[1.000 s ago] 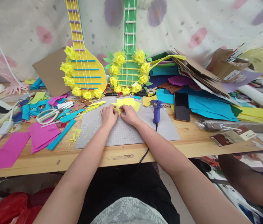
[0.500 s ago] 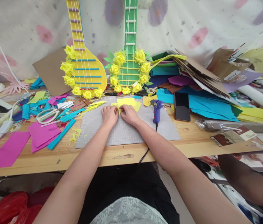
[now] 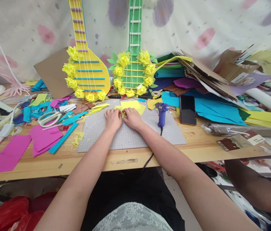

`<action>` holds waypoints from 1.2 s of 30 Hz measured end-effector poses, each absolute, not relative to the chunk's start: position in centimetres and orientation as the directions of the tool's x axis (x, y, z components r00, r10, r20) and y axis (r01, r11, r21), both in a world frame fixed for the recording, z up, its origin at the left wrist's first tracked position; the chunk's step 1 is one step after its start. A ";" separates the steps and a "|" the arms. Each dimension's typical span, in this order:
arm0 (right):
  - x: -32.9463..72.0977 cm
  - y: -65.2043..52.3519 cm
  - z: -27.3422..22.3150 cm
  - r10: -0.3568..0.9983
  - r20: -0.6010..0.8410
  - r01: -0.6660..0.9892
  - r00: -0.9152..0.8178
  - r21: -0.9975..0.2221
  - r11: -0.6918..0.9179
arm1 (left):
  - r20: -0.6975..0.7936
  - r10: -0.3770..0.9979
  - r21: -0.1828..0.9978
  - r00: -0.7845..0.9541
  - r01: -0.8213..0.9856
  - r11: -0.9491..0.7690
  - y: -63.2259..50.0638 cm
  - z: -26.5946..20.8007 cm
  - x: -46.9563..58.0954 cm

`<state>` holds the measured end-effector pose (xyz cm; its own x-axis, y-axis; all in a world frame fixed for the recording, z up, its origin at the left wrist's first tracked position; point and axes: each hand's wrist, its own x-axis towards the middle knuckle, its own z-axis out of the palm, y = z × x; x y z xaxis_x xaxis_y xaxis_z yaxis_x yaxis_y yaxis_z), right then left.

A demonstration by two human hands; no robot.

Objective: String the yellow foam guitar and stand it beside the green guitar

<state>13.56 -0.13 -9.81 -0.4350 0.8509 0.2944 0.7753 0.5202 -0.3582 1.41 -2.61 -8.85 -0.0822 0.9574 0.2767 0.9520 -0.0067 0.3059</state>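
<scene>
My left hand and my right hand meet over the grey cutting mat. Between their closed fingertips is a small piece of yellow paper, mostly covered by the fingers. Just beyond them lie flat yellow paper sheets. A purple glue gun rests on the mat to the right of my right hand, its black cord running off the table's front edge. At the back stand a yellow paper instrument and a green one, both trimmed with yellow paper flowers.
On the left are scissors, magenta paper, a blue strip and yellow scraps. To the right lie a phone, blue paper, stacked cardboard and a plastic-wrapped roll. Another person's limb shows at lower right.
My right fingers have shifted very slightly at the yellow paper. Both hands otherwise keep their place, and the things on the table lie as before.
</scene>
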 end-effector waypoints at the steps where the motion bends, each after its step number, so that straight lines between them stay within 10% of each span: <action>1: 13.5 -0.1 -9.8 0.852 0.288 0.777 -0.436 -0.357 0.518 | 0.276 0.957 0.316 -0.085 0.949 -0.007 -2.6 -8.8 1.4; 18: 13.5 -0.4 -9.5 0.876 0.244 0.801 -0.417 -0.356 0.481 | 0.265 0.941 0.462 -0.210 0.885 0.067 -2.6 -8.6 0.7; 36: 14.4 0.3 -9.9 0.865 0.294 0.666 -0.407 -0.553 0.501 | 0.343 0.934 0.416 0.103 0.874 -0.249 -0.9 -9.3 -4.3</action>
<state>14.41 0.31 -9.92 -0.4067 0.8651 0.2935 0.6662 0.5007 -0.5527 -4.27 -0.85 -9.27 0.1027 0.9337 0.3429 0.8744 -0.2491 0.4164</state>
